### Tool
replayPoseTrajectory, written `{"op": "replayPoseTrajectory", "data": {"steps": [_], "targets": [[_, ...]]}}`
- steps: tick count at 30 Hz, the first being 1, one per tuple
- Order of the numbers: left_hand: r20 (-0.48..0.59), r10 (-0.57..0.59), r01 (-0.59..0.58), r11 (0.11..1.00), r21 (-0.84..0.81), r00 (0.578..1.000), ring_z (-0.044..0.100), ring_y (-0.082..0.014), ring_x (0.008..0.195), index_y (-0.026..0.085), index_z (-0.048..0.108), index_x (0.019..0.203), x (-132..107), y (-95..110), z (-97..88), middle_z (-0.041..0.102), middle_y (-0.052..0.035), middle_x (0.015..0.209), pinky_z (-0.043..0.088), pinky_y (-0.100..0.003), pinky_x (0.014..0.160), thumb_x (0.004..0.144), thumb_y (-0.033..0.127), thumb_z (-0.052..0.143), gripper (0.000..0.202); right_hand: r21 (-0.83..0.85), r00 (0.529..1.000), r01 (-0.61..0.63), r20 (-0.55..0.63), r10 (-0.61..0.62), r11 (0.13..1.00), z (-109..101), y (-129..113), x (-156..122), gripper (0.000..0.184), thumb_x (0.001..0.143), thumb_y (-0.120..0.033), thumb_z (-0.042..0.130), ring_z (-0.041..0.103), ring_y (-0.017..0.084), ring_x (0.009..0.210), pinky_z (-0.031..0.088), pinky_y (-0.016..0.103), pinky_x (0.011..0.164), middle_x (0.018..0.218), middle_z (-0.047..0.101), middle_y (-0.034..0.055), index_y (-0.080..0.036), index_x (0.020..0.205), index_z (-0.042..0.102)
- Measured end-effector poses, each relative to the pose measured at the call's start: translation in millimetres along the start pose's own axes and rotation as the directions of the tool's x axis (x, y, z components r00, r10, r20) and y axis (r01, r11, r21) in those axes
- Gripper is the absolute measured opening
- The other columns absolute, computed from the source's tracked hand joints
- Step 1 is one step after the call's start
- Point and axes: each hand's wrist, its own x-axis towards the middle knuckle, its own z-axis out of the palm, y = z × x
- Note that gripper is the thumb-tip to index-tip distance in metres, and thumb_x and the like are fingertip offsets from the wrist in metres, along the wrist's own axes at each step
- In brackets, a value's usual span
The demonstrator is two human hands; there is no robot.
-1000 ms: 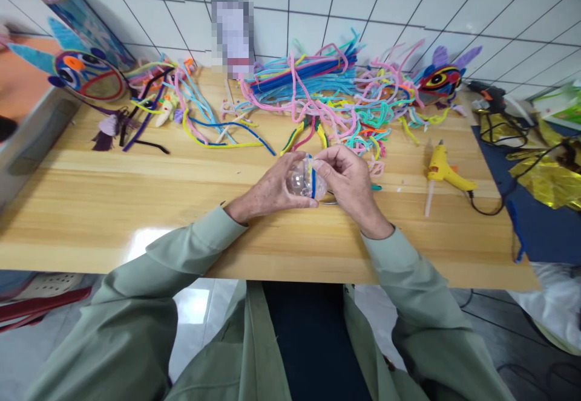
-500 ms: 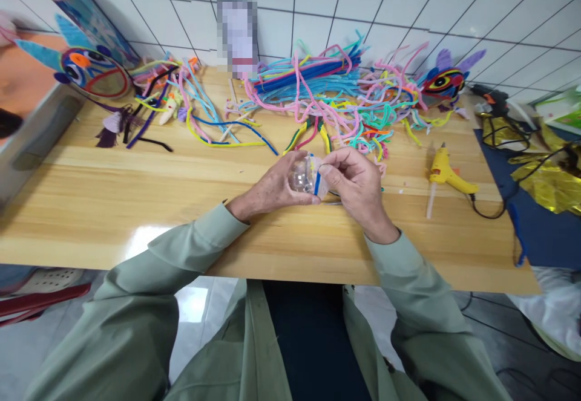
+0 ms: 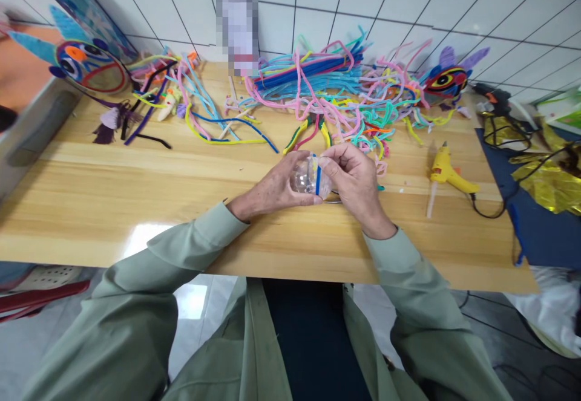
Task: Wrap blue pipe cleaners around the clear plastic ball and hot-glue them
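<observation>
A clear, rounded plastic piece (image 3: 301,178), perhaps the base of a bottle, is gripped by my left hand (image 3: 272,186) near the middle of the table. A blue pipe cleaner (image 3: 318,180) runs across it as a band. My right hand (image 3: 356,183) pinches at the band's upper end with thumb and forefinger, against the plastic. Just beyond my hands lie pliers (image 3: 297,135) with yellow and green handles, jaws under the pipe cleaners. Part of a thin metal tool (image 3: 333,202) shows beneath my right hand.
A bundle of pipe cleaners (image 3: 308,74) lies along the wall. Decorated fish-like faces stand at left (image 3: 93,65) and right (image 3: 447,83). A yellow glue gun (image 3: 449,174) rests on the right with its cord trailing off. A tall can (image 3: 86,14) stands back left.
The plastic piece has turned slightly, so the blue band now faces me more and sits a little further right. My right thumb has moved up near the band's top.
</observation>
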Motion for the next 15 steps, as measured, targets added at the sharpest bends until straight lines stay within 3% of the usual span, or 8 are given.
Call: {"op": "replayPoseTrajectory", "data": {"steps": [5,15], "targets": [[0.099,-0.098,0.109,0.987,-0.116,0.990,0.064,-0.0361,0.144,0.025,0.051,0.159,-0.8,7.3,-4.0,0.065,-0.0145,0.154,0.054,-0.058,0.124,0.100,0.070,0.071,0.077,-0.014,1.000,-0.016,-0.019,0.016,1.000,-0.8,2.9,4.0,0.023,0.090,-0.046,0.082,0.056,0.014,0.066,0.046,0.029,0.060,0.075,0.067,-0.0033,-0.025,0.088,0.072],[0.093,-0.105,0.112,0.990,-0.084,0.990,0.065,-0.0349,0.142,0.022,0.052,0.157,2.4,7.4,-5.1,0.066,-0.0152,0.152,0.053,-0.056,0.125,0.098,0.068,0.073,0.077,0.032,0.999,0.043,-0.027,-0.042,0.999,-0.5,-2.2,1.5,0.037,0.093,-0.061,0.083,0.056,0.014,0.067,0.049,0.030,0.059,0.078,0.064,-0.0021,-0.026,0.090,0.071]]}}
